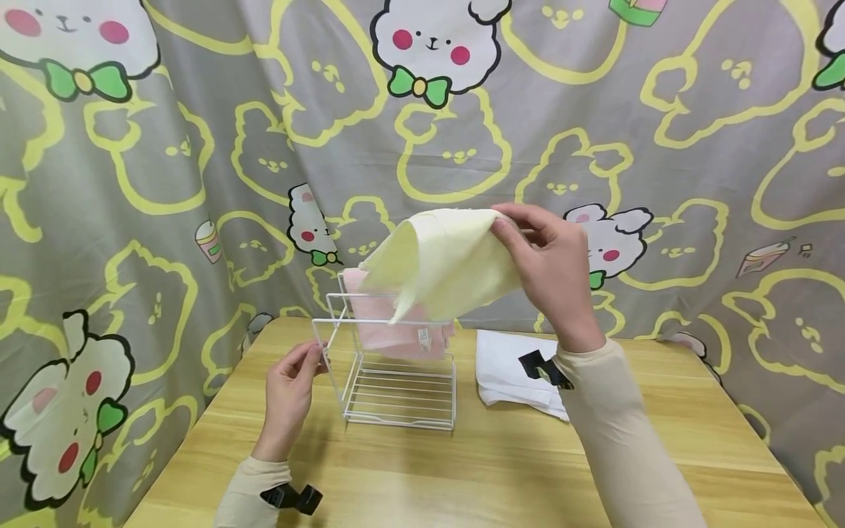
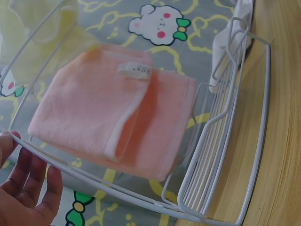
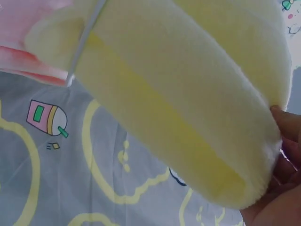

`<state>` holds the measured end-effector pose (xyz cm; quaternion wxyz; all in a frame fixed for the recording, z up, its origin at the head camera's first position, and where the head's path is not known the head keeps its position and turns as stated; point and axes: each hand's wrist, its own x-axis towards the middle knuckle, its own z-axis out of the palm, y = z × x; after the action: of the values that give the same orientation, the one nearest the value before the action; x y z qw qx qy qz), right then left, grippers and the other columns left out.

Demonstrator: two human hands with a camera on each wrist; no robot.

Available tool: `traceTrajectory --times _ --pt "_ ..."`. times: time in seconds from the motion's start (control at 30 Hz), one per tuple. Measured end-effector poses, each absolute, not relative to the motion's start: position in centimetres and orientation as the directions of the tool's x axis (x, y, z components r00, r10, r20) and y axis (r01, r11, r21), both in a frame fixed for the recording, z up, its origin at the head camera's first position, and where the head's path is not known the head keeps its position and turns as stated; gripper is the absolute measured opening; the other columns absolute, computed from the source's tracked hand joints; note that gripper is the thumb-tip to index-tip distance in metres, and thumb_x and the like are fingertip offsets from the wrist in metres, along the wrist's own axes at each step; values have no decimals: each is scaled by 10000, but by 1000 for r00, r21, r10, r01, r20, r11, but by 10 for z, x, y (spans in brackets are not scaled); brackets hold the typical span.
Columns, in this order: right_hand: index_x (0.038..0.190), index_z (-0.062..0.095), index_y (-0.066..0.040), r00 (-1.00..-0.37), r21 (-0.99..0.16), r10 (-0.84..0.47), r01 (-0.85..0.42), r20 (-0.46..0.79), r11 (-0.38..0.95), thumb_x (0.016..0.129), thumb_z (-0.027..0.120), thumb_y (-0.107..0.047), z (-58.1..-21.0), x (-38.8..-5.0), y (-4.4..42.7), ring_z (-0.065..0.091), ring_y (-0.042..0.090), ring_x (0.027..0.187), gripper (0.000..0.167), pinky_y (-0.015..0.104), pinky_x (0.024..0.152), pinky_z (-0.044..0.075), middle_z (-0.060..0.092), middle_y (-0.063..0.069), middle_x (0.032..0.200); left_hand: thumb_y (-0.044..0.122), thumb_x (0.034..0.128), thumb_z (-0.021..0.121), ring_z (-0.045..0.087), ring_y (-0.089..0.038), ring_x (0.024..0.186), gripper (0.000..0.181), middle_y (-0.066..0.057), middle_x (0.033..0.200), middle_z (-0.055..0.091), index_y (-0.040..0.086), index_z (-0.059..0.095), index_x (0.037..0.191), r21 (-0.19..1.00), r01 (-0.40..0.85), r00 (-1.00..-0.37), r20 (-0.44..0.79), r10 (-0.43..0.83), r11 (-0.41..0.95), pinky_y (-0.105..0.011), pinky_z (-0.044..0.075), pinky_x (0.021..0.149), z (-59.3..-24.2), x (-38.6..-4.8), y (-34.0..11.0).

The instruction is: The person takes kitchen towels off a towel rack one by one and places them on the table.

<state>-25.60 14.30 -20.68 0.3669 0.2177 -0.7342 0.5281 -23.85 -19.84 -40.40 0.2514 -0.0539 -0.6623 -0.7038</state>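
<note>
My right hand (image 1: pixel 551 257) pinches a pale yellow towel (image 1: pixel 455 257) by its right end, above the white wire rack (image 1: pixel 399 424). The towel's left end droops over the rack's upper bars; in the right wrist view the yellow towel (image 3: pixel 164 94) passes behind one thin bar. A folded pink towel (image 1: pixel 386 326) with a small white label hangs over the rack's rear bar. At the rack's left side, my left hand (image 1: pixel 293 378) holds the side wire between thumb and fingers. The left wrist view shows the pink towel (image 2: pixel 103 103) beside those fingers (image 2: pixel 49 188).
A folded white towel (image 1: pixel 511 374) lies on the wooden table (image 1: pixel 422 477) right of the rack, partly behind my right forearm. A grey patterned curtain (image 1: pixel 455 169) hangs close behind the table and along its sides.
</note>
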Motion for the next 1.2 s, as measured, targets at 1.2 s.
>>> traceTrajectory --times 1.2 --pt "1102 780 -80 -662 -677 280 -470 695 566 945 748 -171 -242 -215 258 631 27 911 185 89 734 475 702 -186 998 28 1024 597 678 -112 773 258 -36 863 697 -207 644 1120 899 438 -861 422 -286 6 -210 622 749 -406 -239 -198"
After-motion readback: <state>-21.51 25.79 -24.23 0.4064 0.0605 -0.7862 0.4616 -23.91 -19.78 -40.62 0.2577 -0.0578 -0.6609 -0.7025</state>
